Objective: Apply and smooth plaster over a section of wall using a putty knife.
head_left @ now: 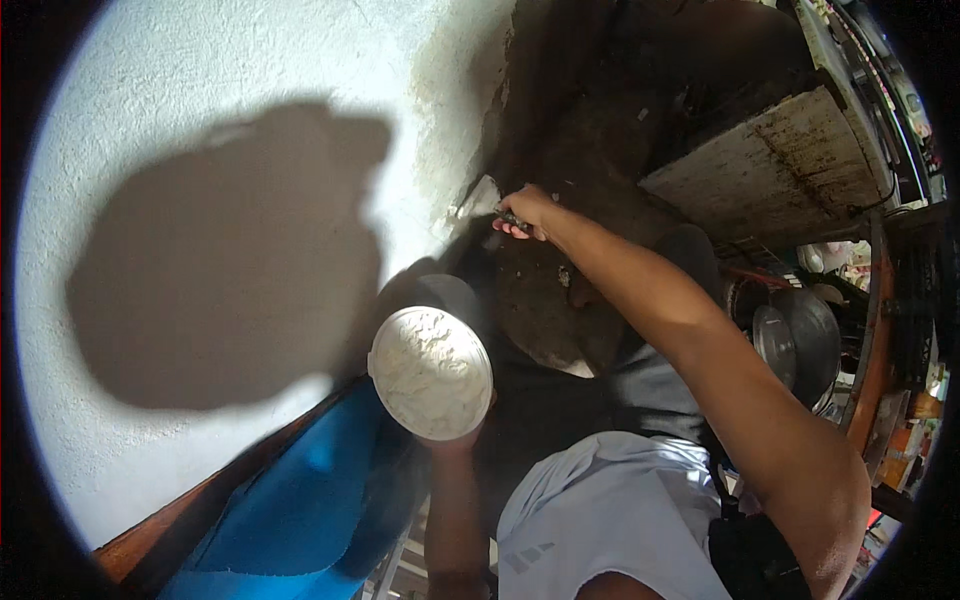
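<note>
At far left, the white textured wall [200,90] is carrying a large dark shadow. Below it, a blue sheet [290,490] is running along a reddish-brown edge. Right of the sheet, the left hand [452,441] is gripping a white tub [374,374] from its near side; the tub is hiding most fingers. White paste [428,372] is facing upward inside. Farther right and forward of the tub, well apart from the left hand, the right hand [530,210] is clasping a dark-handled tool [515,221]. The tool is pointing toward the wall's lower edge; contact cannot be confirmed. At far right, a round metal vessel [812,335] is sitting beyond the right arm.
</note>
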`<state>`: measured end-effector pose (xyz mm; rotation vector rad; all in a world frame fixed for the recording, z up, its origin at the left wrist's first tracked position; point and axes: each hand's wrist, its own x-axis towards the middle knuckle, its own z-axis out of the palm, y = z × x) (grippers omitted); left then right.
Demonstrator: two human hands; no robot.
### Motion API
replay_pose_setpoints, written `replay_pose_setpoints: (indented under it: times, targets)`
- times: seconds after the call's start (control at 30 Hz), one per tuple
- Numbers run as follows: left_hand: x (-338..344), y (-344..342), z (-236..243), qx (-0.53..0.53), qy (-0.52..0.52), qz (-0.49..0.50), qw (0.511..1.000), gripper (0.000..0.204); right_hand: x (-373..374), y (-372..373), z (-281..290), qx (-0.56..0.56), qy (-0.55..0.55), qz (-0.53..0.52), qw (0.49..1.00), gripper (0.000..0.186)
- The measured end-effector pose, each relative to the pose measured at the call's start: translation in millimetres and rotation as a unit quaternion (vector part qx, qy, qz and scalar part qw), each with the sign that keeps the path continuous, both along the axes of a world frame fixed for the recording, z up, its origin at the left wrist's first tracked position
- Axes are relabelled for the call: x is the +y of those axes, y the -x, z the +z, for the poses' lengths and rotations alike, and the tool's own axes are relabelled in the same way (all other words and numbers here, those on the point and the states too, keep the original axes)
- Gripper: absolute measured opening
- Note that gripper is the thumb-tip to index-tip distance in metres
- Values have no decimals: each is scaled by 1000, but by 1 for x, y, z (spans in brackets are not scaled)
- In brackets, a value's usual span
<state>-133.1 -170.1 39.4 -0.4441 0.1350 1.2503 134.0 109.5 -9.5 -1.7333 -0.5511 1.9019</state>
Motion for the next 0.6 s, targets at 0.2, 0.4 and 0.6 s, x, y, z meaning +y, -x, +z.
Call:
replay_pose_setpoints:
  times: [0.2, 0.4, 0.6]
  targets:
    - [-1, 3, -1, 50, -4, 10, 999, 79, 22, 15, 10, -38, 15, -7, 999, 12]
    - [-2, 4, -13, 59, 23, 47, 997, 82, 31, 9, 41, -11, -12, -16, 1000, 14]
    - [-1, 9, -22, 19, -4, -2, 1000, 77, 1, -17, 32, -1, -30, -42, 999, 10]
